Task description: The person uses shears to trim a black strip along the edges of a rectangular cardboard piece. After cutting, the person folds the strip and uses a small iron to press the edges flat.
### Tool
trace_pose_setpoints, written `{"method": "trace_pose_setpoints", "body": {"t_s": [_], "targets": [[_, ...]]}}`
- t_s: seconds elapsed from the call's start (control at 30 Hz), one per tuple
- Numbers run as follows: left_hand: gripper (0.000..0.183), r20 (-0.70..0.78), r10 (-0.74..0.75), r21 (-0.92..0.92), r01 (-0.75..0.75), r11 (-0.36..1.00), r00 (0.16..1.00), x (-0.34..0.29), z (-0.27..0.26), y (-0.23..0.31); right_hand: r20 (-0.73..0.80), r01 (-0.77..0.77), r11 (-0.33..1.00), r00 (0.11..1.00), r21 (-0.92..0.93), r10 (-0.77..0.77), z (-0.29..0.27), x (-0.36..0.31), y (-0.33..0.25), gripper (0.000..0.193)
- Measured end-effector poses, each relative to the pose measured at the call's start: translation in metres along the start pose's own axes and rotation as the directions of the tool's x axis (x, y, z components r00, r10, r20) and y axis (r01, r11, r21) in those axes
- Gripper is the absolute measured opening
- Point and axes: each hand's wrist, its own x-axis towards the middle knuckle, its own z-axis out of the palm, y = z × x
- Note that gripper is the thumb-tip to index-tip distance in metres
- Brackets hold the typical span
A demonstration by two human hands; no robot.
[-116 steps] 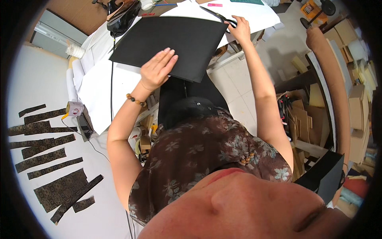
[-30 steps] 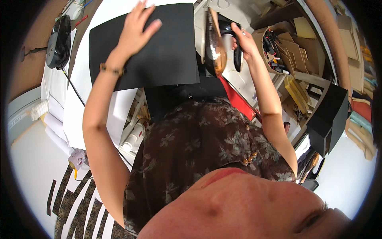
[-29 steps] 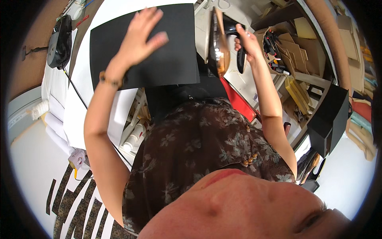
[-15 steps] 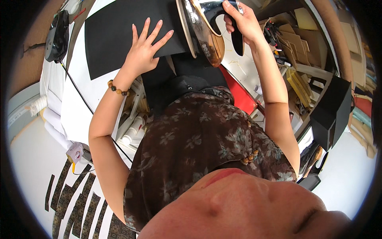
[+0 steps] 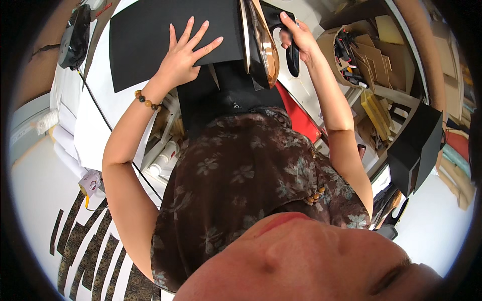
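Observation:
My left hand [image 5: 188, 52] lies with fingers spread on a smooth black sheet [image 5: 133, 47]; whether the sheet is fabric or leather I cannot tell. A dark beaded bracelet is on that wrist. My right hand [image 5: 301, 40] is wrapped round the black loop handle of a shiny metal iron [image 5: 267, 55]. The iron is tilted at the right side of the black sheet, its flat edge turned towards my left hand. Its upper end runs out of the picture, and whether it touches the sheet I cannot tell.
White paper [image 5: 93, 130] and a black cable [image 5: 100, 113] lie left of the sheet. At the right are a round container of tools [image 5: 344, 52], cardboard pieces [image 5: 369, 55] and a black box [image 5: 414, 148]. Patterned dark strips [image 5: 95, 246] lie at lower left.
The iron has turned in my right hand, looks narrower and sits slightly further right. My right hand has shifted a little left and down. My left hand stays spread on the black sheet.

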Motion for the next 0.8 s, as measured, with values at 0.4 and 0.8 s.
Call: {"method": "trace_pose_setpoints", "body": {"t_s": [0.4, 0.8], "targets": [[0.066, -0.111, -0.057, 0.219, 0.081, 0.972, 0.992, 0.0, -0.012, -0.091, 0.036, 0.137, 0.99, 0.99, 0.033, -0.138, -0.009, -0.021, -0.025, 0.037], [0.068, -0.103, -0.099, 0.149, 0.113, 0.982, 0.99, 0.011, -0.007, -0.087, -0.037, -0.132, 0.985, 0.99, 0.109, 0.136, 0.003, 0.012, 0.008, 0.04]]}}
